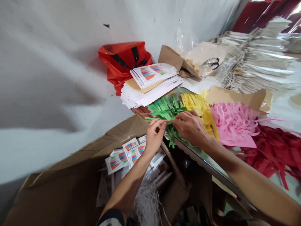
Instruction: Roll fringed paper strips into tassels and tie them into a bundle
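Green fringed paper (167, 106) lies at the edge of the glass-topped table, its cut strips spreading in several directions. My left hand (155, 135) pinches its near edge between thumb and fingers. Just to the right, my right hand (192, 128) is closed on the same green paper, fingertips a short gap from the left ones. Some strips hang down below my hands over the table edge. Beside it lie yellow fringed paper (197, 105), partly behind my right hand, then pink fringed paper (235, 124) and dark red fringed paper (274, 150).
Below the table edge, an open cardboard box (77, 160) holds printed cards (136, 153) and white string (148, 204). Printed sheets (155, 75) are stacked behind the green paper, near a red plastic bag (124, 55). Black-handled scissors (214, 63) and white bundles (258, 59) lie farther back.
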Demonstrator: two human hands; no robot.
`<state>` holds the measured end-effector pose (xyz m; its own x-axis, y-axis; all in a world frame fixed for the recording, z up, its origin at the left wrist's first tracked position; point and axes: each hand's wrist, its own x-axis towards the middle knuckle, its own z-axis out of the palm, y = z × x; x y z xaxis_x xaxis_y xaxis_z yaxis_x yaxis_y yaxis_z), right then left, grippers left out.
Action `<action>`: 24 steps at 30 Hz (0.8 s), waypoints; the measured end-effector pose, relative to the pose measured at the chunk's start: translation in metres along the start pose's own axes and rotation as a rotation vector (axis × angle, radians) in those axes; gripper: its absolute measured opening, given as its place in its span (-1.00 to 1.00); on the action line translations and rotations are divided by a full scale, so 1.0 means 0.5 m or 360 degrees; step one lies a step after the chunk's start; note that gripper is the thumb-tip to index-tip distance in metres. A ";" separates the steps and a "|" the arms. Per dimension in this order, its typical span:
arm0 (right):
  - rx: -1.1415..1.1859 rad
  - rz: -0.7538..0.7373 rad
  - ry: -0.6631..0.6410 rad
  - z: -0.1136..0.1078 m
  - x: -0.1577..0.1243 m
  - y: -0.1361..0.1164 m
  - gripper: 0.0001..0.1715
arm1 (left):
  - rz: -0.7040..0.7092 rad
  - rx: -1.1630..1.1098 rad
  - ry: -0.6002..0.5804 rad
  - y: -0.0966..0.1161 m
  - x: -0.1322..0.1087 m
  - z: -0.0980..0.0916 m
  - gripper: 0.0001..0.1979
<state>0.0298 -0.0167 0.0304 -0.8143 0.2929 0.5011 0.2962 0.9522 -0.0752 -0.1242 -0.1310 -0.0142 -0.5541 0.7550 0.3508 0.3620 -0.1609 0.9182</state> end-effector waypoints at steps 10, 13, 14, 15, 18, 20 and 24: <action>0.0155 0.0100 0.0032 0.006 0.005 -0.011 -0.89 | -0.0488 -0.0421 0.0060 -0.002 0.015 0.004 -0.82; 0.0114 0.0131 -0.0041 0.003 0.002 -0.019 -0.80 | -0.0693 -0.0532 0.0069 -0.003 0.025 0.004 -0.78; 0.0100 0.0154 -0.0048 0.002 0.001 -0.021 -0.73 | -0.0726 -0.0543 0.0066 -0.002 0.029 0.003 -0.75; 0.0083 0.0169 -0.0055 0.001 -0.001 -0.022 -0.69 | -0.0765 -0.0563 0.0058 -0.001 0.032 0.002 -0.72; 0.0031 0.0178 -0.0061 0.000 -0.006 -0.021 -0.74 | -0.0864 -0.0641 0.0023 0.007 0.039 -0.002 -0.61; 0.0030 0.0177 -0.0045 0.000 -0.009 -0.018 -0.75 | -0.0909 -0.0693 -0.0014 0.013 0.042 -0.003 -0.56; 0.0008 0.0102 -0.0008 0.002 -0.008 -0.014 -0.81 | -0.0983 -0.0732 -0.0150 0.020 0.043 -0.003 -0.49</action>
<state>0.0305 -0.0243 0.0279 -0.7962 0.3535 0.4910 0.3450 0.9320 -0.1114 -0.1336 -0.1174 0.0031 -0.4805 0.8412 -0.2479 -0.3507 0.0748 0.9335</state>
